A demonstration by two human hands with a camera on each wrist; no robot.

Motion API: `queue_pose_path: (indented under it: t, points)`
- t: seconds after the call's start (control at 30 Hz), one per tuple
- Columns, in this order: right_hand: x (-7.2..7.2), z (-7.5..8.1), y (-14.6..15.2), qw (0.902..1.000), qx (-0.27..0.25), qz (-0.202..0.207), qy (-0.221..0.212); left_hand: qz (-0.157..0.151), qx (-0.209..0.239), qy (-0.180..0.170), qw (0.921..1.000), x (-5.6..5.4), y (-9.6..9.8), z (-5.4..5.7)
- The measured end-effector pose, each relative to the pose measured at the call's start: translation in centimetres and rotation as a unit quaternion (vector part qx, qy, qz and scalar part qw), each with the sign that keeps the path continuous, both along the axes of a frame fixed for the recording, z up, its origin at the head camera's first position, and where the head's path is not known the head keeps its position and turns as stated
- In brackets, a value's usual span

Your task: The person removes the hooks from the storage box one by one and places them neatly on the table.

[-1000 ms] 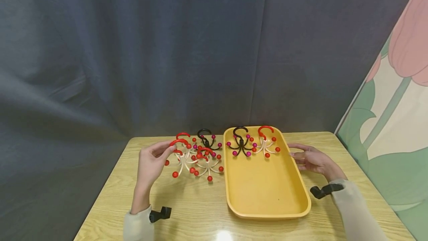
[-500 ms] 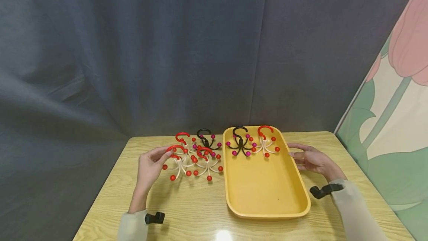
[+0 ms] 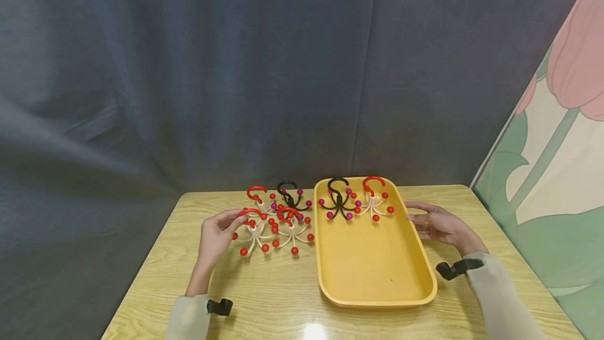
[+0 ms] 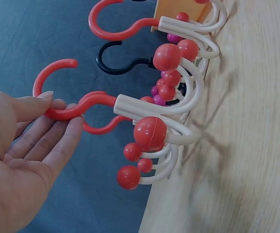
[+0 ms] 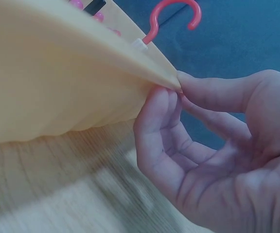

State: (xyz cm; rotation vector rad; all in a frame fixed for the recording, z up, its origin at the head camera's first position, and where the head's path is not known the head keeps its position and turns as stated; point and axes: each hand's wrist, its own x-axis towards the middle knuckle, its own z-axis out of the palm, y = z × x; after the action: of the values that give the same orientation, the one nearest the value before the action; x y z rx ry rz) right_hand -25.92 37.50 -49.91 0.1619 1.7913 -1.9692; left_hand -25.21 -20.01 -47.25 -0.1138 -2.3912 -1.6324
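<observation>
My left hand point(image 3: 214, 237) pinches the red hook end of a white claw hook hanger point(image 4: 136, 108) between thumb and fingers, as the left wrist view shows. Its curved white arms end in red balls and hang close over the table. Beside it stand a second red-and-white hanger point(image 3: 292, 232), another point(image 3: 257, 188) behind, and a black one point(image 3: 290, 202) with magenta balls. On the right, my right hand point(image 5: 218, 145) pinches the rim of a yellow tray point(image 3: 373, 266). Inside the tray's far end are a black hanger point(image 3: 339, 202) and a red-and-white hanger point(image 3: 373, 201).
The wooden table point(image 3: 264, 298) ends at a dark curtain point(image 3: 264, 93) along its back and left. A flower-print panel point(image 3: 542, 198) runs along the right side. Black camera mounts point(image 3: 220, 307) sit on both wrists.
My left hand has brought the red-and-white hanger down a little toward the table, beside the other hangers. My right hand keeps its place on the tray's rim.
</observation>
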Motion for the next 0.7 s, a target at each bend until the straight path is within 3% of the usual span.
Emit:
queue_pose_path:
  t: [0.4, 0.7]
  points:
    - [0.1, 0.1, 0.0, 1.0, 0.001, -0.002, 0.001, 0.003, -0.001, 0.008, 1.0, -0.9, -0.1, -1.5]
    - [-0.1, -0.5, 0.3, 1.0, -0.001, 0.003, 0.005, 0.001, -0.003, 0.007, 1.0, -1.3, -0.2, -1.8]
